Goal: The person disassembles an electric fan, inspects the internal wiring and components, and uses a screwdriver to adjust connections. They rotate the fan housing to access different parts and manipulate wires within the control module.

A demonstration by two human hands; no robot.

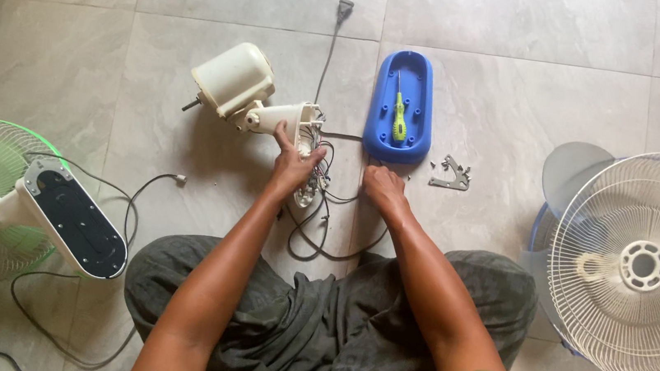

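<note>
Cream plastic of the fan motor housing point(234, 79) lies on the tiled floor point(530, 26), its neck bracket point(288, 116) clamped in the left hand point(292, 165), fingers curled shut around it above the loose black wires point(316, 234). Right hand point(383, 187) rests just beside, fingers bent down onto the wires; whether its grip pinches one I cannot tell. Nearby lies a blue base cover point(401, 107) bearing a green screwdriver point(399, 119).

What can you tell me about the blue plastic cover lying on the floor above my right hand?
The blue cover is an elongated, rounded-end plastic shell, lying open side up on the tiled floor. Small screw posts show inside it. A screwdriver with a yellow-green handle rests in it lengthwise. Its near end lies just beyond the right hand, and a small metal bracket sits on the floor beside that end, apart from it.
</note>
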